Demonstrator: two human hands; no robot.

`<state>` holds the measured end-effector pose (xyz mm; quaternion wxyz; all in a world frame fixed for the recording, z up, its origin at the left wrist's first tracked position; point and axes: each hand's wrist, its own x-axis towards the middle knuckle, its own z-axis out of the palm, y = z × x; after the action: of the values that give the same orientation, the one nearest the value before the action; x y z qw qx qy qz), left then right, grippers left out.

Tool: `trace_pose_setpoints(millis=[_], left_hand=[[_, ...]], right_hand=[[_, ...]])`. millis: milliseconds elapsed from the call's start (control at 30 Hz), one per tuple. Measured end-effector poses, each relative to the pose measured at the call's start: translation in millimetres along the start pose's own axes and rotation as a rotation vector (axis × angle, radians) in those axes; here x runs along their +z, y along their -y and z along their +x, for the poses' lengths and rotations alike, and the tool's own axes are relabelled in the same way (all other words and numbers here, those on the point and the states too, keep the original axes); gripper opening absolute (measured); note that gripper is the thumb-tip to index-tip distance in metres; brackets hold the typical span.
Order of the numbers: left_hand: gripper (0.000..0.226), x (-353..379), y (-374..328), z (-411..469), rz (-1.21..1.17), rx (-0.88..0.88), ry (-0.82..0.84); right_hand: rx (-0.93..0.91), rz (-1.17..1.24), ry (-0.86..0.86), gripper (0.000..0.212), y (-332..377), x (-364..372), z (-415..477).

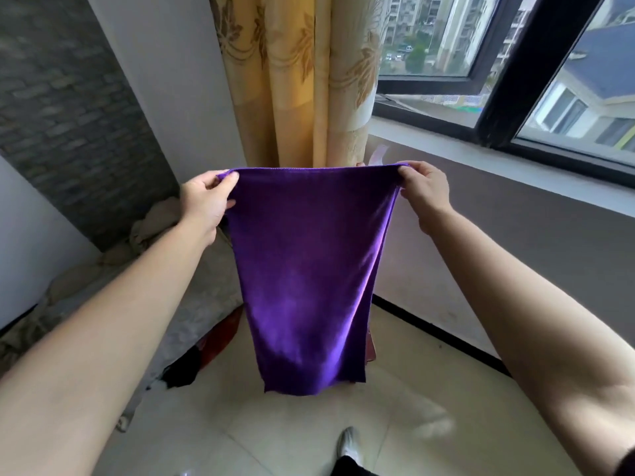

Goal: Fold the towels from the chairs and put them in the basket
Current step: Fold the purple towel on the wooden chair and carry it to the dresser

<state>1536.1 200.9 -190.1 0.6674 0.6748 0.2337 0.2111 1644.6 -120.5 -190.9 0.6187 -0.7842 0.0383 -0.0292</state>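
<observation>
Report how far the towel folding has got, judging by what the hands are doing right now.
Done: nothing visibly finished; no folded towels and no basket are in view. In hand: the purple towel hangs in the air in front of the curtain, the left hand and right hand each pinching a top corner. It may already be doubled; hard to tell. Left: finish folding it and put it in the basket.

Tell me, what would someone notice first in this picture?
A bright purple towel hangs in the middle, held up by its top corners in the left hand and right hand. Behind it hangs a yellow curtain, with a big window at the upper right.
</observation>
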Motion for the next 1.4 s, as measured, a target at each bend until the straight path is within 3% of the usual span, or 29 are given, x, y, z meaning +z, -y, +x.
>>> trace_pose_setpoints(millis=[433,767,1033,1167,1400], left_hand=[[0.019,7.3,-20.2,0.7,0.041,0.068,0.013],[0.023,-33.0,86.7,-87.1,0.368,0.174,0.120],[0.026,-55.1,193.0,-168.4,0.650,-0.102,0.298],[0.021,-59.0,245.2,-192.9,0.817,-0.268,0.444],[0.020,-67.1,304.0,-217.1,0.940,-0.430,0.506]], right_hand=[[-0.017,0.037,-0.062,0.022,1.4,-1.5,12.2],[0.148,-0.174,-0.185,0.025,-84.0,-11.6,-94.5],[0.395,-0.525,-0.052,0.030,-203.7,-19.1,-181.4],[0.421,-0.653,0.069,0.030,-251.8,-29.0,-209.7],[0.463,-0.787,0.228,0.032,-303.8,-38.7,-234.0]])
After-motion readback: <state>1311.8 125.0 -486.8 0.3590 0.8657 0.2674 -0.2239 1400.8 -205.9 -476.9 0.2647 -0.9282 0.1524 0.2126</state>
